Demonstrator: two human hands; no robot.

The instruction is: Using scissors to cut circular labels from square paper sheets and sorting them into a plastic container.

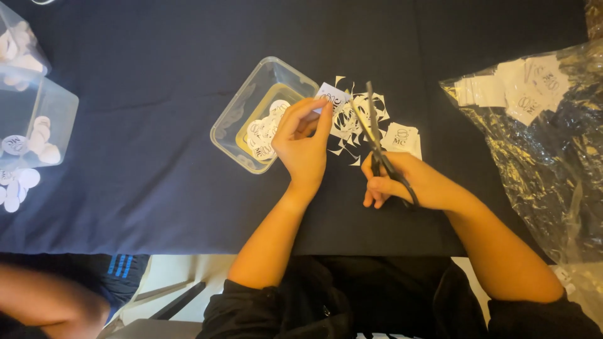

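I see my left hand [306,145] pinching a small printed paper square [331,95] near the middle of the dark surface [157,125], and my right hand [402,185] closed around the handles of the scissors [377,141]. The blades are parted, long axis running away from me toward the far edge, tips at the paper. I judge the work well underway: cut rounds [267,129] already lie in the clear tub [242,129] beside my left hand, and trimmings [355,119] litter the surface under the blades. A small stack of squares [402,139] and a plastic bag of more [534,113] at the right edge remain uncut
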